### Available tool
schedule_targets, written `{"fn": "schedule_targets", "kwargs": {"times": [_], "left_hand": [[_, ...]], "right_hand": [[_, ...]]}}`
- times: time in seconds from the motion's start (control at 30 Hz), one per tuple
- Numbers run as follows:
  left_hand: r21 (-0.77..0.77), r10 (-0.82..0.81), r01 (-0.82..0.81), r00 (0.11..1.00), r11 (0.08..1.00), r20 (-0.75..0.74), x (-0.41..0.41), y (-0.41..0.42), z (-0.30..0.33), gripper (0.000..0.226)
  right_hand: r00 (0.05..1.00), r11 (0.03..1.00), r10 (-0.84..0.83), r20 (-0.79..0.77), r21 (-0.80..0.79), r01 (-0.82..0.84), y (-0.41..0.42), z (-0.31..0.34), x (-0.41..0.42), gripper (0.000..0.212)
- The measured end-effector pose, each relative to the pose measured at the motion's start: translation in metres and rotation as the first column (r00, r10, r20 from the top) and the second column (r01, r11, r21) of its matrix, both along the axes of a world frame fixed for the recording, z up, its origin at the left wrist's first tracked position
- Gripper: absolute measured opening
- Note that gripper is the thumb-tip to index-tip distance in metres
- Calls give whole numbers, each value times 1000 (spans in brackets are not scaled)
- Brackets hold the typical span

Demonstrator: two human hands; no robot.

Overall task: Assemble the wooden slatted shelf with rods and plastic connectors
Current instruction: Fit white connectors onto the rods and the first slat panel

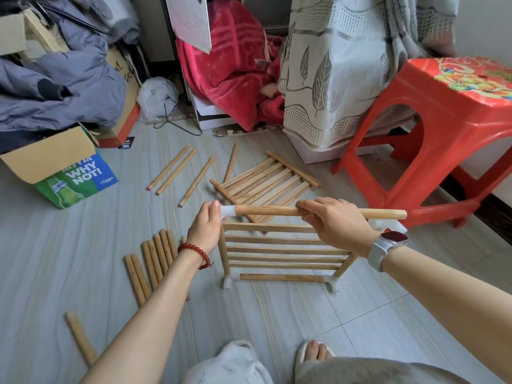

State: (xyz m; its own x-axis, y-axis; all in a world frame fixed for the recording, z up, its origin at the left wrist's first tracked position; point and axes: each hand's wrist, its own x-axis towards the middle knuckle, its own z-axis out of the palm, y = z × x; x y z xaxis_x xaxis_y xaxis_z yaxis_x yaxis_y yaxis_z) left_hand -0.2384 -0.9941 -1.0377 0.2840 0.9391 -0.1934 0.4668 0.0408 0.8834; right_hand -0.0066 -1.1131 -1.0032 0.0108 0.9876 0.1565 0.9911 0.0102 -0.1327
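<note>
Left hand (206, 225) fingers curled round the white plastic connector (228, 211) at the left end of the top rod (318, 212). Right hand (332, 220) grips the same rod near its middle, fingers wrapped over the top, thumb under. Rod is level, right end sticking out bare past the right hand, just above another white connector (388, 225) partly hidden behind the wrist.

Slatted panel (285, 252) stands upright on edge on the floor (55, 259), directly under the held rod. Its bottom rod (281, 277) runs between two white corner connectors (227, 281) touching the floor. Can't tell if the top rod is seated on the right side.

Second slatted panel (266, 181) lies flat on the floor behind the upright one. Four loose long rods (174, 170) lie scattered further back left. Bundle of short rods (151, 264) lies side by side left of the left forearm; one more short rod (80, 338) lies apart at lower left.

Red bead bracelet (195, 252) on left wrist, smartwatch (392, 239) on right. Red plastic stool (432, 128) on the right, green-blue cardboard box (74, 178) on the left.
</note>
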Motion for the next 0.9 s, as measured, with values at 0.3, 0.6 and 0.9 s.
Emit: {"fn": "schedule_targets", "kwargs": {"times": [0.3, 0.6, 0.9], "left_hand": [[7, 62, -62, 996, 998, 60, 10, -8, 7, 31], [-229, 42, -49, 999, 972, -34, 10, 7, 30, 26], [-337, 131, -93, 987, 937, 91, 12, 14, 30, 27]], "right_hand": [[997, 999, 36, -61, -22, -38, 4, -20, -2, 30], [994, 978, 76, 75, 189, -89, 3, -16, -14, 31], [991, 952, 114, 68, 277, -129, 8, -13, -25, 40]]}}
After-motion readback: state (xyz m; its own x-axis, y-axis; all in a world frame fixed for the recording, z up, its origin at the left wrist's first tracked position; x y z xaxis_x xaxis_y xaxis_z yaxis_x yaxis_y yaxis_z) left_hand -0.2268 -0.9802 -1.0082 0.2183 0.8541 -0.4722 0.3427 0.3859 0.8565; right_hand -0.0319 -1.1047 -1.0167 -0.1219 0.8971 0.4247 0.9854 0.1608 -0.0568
